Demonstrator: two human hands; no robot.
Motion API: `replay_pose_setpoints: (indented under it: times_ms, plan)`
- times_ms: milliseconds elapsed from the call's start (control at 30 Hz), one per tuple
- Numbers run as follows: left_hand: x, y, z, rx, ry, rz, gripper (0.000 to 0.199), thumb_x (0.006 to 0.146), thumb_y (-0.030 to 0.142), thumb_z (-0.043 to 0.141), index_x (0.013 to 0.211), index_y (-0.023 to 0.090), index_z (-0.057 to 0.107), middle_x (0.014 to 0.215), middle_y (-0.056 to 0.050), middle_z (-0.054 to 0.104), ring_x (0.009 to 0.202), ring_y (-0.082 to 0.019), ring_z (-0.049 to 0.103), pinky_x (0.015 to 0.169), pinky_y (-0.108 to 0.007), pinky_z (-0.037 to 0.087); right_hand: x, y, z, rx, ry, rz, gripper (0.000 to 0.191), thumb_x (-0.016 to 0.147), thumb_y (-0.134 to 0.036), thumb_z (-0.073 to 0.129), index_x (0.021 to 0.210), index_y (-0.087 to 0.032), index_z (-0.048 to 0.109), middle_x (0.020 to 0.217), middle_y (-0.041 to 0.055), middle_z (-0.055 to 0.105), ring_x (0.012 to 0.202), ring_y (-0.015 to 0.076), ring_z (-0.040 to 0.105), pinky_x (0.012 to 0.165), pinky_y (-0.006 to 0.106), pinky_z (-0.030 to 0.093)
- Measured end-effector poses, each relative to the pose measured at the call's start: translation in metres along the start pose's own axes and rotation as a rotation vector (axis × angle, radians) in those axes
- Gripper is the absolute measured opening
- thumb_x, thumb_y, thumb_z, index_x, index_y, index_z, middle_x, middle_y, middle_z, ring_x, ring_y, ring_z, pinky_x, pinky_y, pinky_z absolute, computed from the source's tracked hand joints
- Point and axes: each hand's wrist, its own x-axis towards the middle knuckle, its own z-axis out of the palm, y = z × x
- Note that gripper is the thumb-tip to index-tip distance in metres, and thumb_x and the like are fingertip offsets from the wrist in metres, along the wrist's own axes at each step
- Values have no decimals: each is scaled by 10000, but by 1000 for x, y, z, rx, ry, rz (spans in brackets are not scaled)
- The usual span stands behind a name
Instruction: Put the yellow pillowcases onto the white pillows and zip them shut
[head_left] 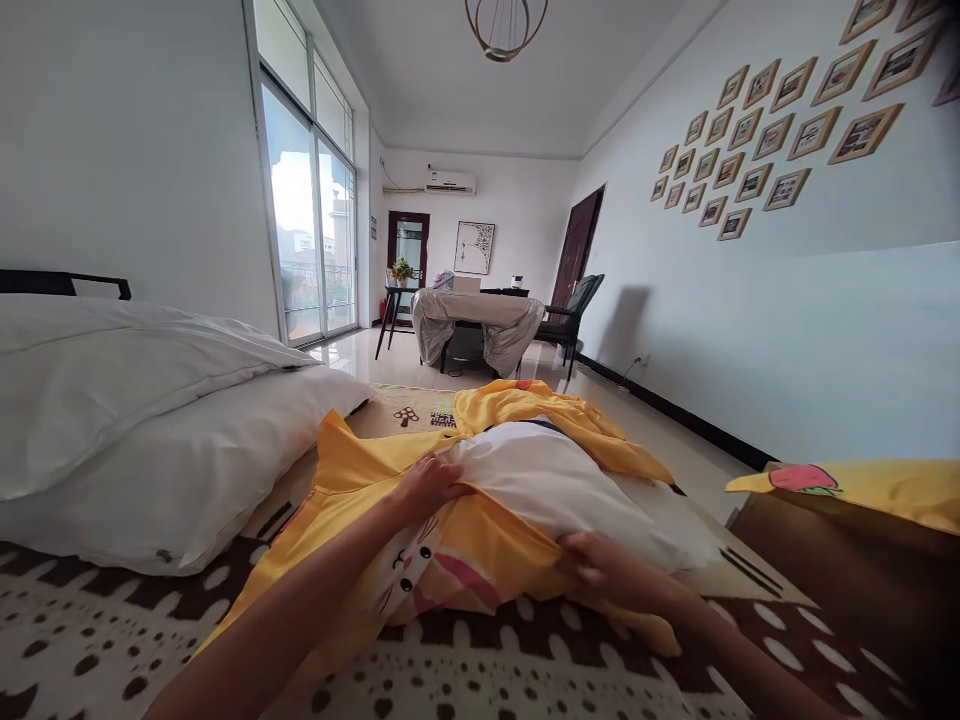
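Note:
A yellow pillowcase (360,470) with a cartoon rabbit face lies across the middle of the patterned blanket (487,660). Part of a white pillow (540,475) sits inside its opening, and the rest sticks out to the right. My left hand (431,487) is closed on the edge of the pillowcase at the opening, near the pillow's left end. On the near side of the pillow, my right hand (596,565) is closed on the pillowcase's lower edge, its fingers slightly blurred.
White pillows (187,460) are stacked at the left. Another yellow cloth (885,490) rests on a brown box (825,560) at the right. A covered table (480,310) and a dark chair (574,315) stand farther back.

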Motion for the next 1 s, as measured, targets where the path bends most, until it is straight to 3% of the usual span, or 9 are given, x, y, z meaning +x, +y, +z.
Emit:
replay_pose_setpoints:
  times_ms: [167, 233, 300, 367, 467, 533, 700, 867, 1000]
  plan:
    - [-26, 20, -10, 88, 146, 29, 215, 949, 221, 457, 1101, 125, 575, 1126, -134, 632, 1075, -269, 560, 965, -442, 380, 14, 9, 7, 429, 120, 76, 422, 824, -569, 453, 665, -186, 536, 607, 0, 525, 572, 142, 419, 520, 268, 339]
    - [-50, 40, -9, 150, 204, 177, 238, 934, 113, 400, 1091, 142, 577, 1147, -122, 620, 1082, -255, 549, 971, -441, 368, 19, 7, 8, 620, 124, 153, 441, 785, -613, 501, 731, -180, 569, 588, -18, 506, 524, 122, 388, 471, 255, 306]
    - [-79, 58, -5, 250, 273, 453, 191, 917, 137, 428, 978, 152, 608, 986, -86, 656, 927, -225, 587, 878, -397, 415, 24, 0, 6, 761, 155, 231, 446, 748, -623, 552, 753, -178, 580, 596, -17, 532, 517, 122, 417, 460, 249, 312]
    - [-107, 64, 2, 351, 294, 585, 212, 909, 215, 451, 1003, 138, 625, 1018, -106, 662, 951, -244, 591, 860, -402, 423, 27, -10, 1, 876, 203, 314, 436, 719, -614, 596, 756, -180, 582, 609, -6, 566, 547, 142, 482, 474, 252, 344]
    - [-140, 48, 9, 513, 235, 517, 367, 929, 289, 416, 1237, 167, 573, 1322, -97, 572, 1233, -268, 485, 997, -430, 370, 32, -23, -9, 1026, 251, 400, 421, 686, -599, 648, 783, -195, 583, 590, -13, 573, 541, 155, 513, 462, 258, 349]
    - [-154, 27, 8, 618, 221, 414, 448, 918, 226, 397, 1355, 241, 490, 1448, -37, 472, 1337, -237, 398, 1039, -430, 346, 35, -26, -15, 1059, 253, 403, 425, 670, -602, 667, 779, -202, 572, 574, -21, 561, 499, 143, 482, 437, 258, 324]
    - [-176, -14, -5, 709, 259, 179, 535, 888, 150, 366, 1393, 297, 458, 1464, -48, 458, 1346, -254, 406, 1026, -466, 353, 36, -23, -29, 876, 213, 255, 468, 675, -638, 646, 779, -198, 524, 659, -1, 593, 556, 146, 507, 488, 261, 364]
    - [-171, -40, -17, 694, 340, 200, 377, 912, 124, 359, 1108, 169, 677, 1195, -110, 662, 1157, -306, 557, 953, -449, 389, 30, -29, -35, 361, 182, 46, 564, 661, -578, 691, 1066, -218, 537, 969, 55, 673, 835, 235, 605, 711, 315, 455]
    - [-158, -53, -44, 709, 316, 193, 312, 876, 76, 407, 953, 154, 700, 903, -108, 687, 950, -286, 609, 851, -430, 432, 32, -27, -34, 199, 217, 4, 403, 805, -561, 522, 976, -206, 600, 943, 59, 679, 846, 232, 597, 770, 337, 431]
